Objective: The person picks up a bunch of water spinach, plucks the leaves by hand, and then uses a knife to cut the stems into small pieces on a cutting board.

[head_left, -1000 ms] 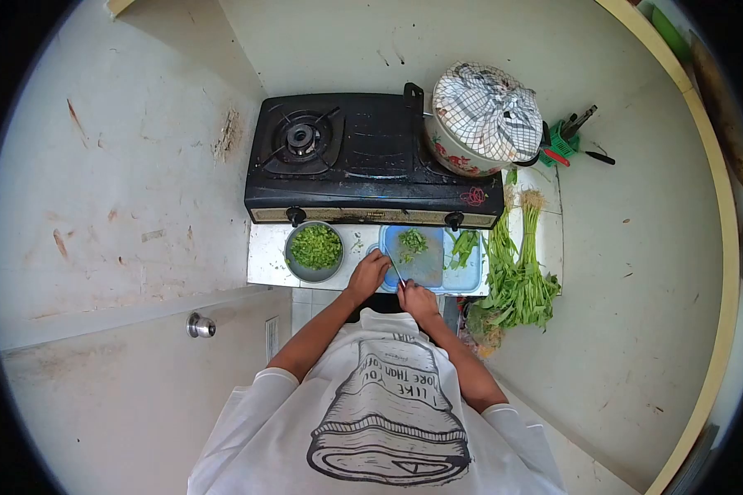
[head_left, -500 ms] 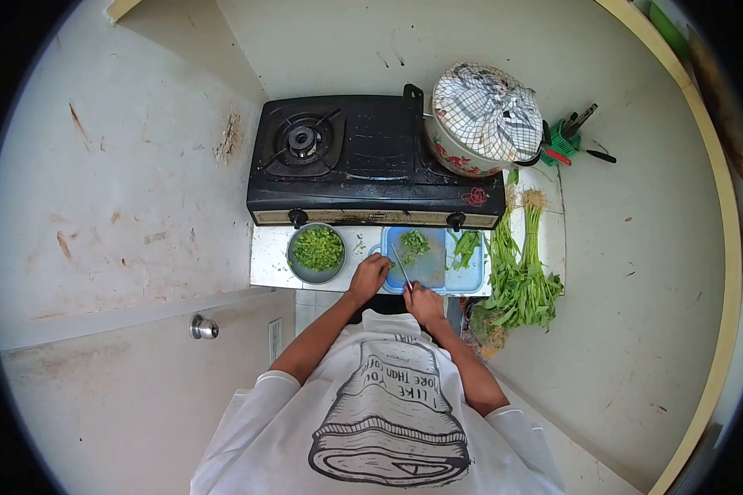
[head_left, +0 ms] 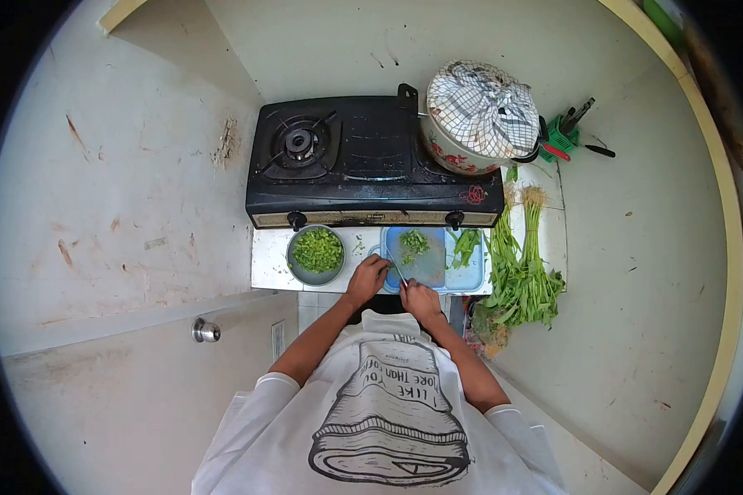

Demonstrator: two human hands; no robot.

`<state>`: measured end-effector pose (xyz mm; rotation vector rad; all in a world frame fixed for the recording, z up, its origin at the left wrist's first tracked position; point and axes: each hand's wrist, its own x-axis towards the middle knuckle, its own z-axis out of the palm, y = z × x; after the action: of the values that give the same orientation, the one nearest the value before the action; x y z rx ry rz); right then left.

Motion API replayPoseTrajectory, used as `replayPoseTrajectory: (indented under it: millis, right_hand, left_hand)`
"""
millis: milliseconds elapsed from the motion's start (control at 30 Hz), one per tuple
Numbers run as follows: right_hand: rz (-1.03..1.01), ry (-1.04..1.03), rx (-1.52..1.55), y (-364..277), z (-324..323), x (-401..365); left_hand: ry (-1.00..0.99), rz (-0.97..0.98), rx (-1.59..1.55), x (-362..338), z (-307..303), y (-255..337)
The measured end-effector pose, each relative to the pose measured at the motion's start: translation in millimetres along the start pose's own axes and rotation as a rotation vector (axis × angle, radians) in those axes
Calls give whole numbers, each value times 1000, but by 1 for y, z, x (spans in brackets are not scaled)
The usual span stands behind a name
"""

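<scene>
steel worktop [head_left: 266,262] by the stove [head_left: 371,153]: right hand [head_left: 422,297] fingers closed on knife [head_left: 398,271], blade pointing away at greens [head_left: 414,242] on board [head_left: 429,266]; left hand [head_left: 368,277] alongside, grip unclear.

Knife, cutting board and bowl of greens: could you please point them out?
knife [head_left: 396,269], head view, on the blade.
cutting board [head_left: 429,268], head view, bare middle.
bowl of greens [head_left: 314,281], head view, lower rim.

black gas stove [head_left: 371,157], cloth-covered pot [head_left: 448,155], green utensil holder [head_left: 560,140], door knob [head_left: 204,331]
</scene>
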<state>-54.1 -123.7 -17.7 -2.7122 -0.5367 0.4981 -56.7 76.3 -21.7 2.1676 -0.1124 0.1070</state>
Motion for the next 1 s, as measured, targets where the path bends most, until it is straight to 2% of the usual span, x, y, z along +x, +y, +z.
replayPoseTrajectory:
  millis: [267, 467, 567, 1000]
  right_hand:
    - [81, -21, 37, 4, -9, -7]
    - [44, -41, 29, -2, -16, -9]
    - [1, 34, 27, -6, -11, -9]
    - [74, -9, 41, 5, -4, -10]
  left_hand:
    - [-22, 19, 86, 12, 3, 2]
    - [-37, 4, 65, 13, 5, -4]
    - [-42, -33, 50, 12, 5, -4]
    - [-33, -17, 25, 7, 3, -5]
